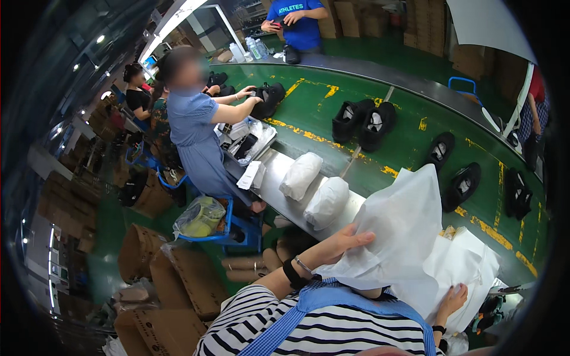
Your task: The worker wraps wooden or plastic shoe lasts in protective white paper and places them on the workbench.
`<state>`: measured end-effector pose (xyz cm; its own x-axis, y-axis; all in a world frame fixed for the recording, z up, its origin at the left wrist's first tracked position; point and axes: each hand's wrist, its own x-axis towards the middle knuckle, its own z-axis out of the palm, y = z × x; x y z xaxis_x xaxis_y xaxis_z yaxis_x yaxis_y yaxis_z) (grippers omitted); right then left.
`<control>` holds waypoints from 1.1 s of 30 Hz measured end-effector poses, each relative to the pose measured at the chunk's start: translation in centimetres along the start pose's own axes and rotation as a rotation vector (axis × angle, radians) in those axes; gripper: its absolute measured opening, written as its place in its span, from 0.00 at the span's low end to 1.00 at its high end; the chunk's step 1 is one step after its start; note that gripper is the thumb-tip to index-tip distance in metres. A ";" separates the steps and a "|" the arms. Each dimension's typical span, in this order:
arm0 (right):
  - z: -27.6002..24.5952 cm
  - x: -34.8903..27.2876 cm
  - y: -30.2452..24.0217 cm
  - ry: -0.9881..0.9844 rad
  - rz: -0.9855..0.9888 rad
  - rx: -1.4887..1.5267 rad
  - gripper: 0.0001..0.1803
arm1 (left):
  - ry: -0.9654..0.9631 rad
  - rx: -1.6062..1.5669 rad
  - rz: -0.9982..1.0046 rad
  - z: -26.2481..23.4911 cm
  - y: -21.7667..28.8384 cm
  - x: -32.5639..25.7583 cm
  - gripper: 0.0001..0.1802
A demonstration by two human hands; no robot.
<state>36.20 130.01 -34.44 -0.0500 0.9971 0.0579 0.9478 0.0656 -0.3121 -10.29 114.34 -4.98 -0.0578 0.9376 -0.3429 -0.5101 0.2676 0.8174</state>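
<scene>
My left hand holds a sheet of thin white tissue paper raised in front of me. The thumb shows, while the sheet hides most of the fingers. Lower right, my right hand lies with fingers spread on a stack of white paper at the bench edge. Left of the raised sheet, two white paper-wrapped bundles rest side by side on a metal ledge.
Pairs of black shoes lie along a green conveyor belt with yellow marks. To the left a co-worker handles a black shoe near a tray. Below are a blue stool and cardboard boxes. Another person stands across the belt.
</scene>
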 end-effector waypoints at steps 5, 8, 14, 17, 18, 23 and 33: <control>-2.7 0.5 -1.0 0.267 0.328 -0.310 0.29 | 0.028 0.005 -0.036 0.0 -0.2 -0.2 0.28; -3.0 1.0 1.8 0.205 0.183 -0.251 0.23 | 0.057 0.051 -0.051 0.2 -0.2 0.1 0.28; -2.0 2.0 3.6 0.001 0.184 0.079 0.09 | 0.024 0.021 -0.074 0.5 -0.5 0.0 0.27; -3.4 2.7 3.5 0.075 0.046 -0.324 0.14 | 0.023 -0.027 -0.089 1.5 0.4 -0.7 0.26; -2.6 2.5 6.7 0.284 -0.006 -0.307 0.14 | 0.028 -0.086 -0.079 1.0 -0.4 -0.3 0.26; -4.9 3.1 10.5 0.045 0.088 -0.605 0.18 | -0.005 -0.103 -0.030 0.6 -1.1 0.3 0.27; -5.9 6.7 16.5 -0.383 -0.371 -1.206 0.12 | -0.010 -0.061 -0.025 0.9 -0.4 -0.5 0.27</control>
<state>53.35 137.57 -33.61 -0.2630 0.8884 -0.3763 0.5326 0.4589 0.7112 -9.31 113.93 -4.73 -0.0357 0.9331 -0.3578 -0.5626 0.2771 0.7789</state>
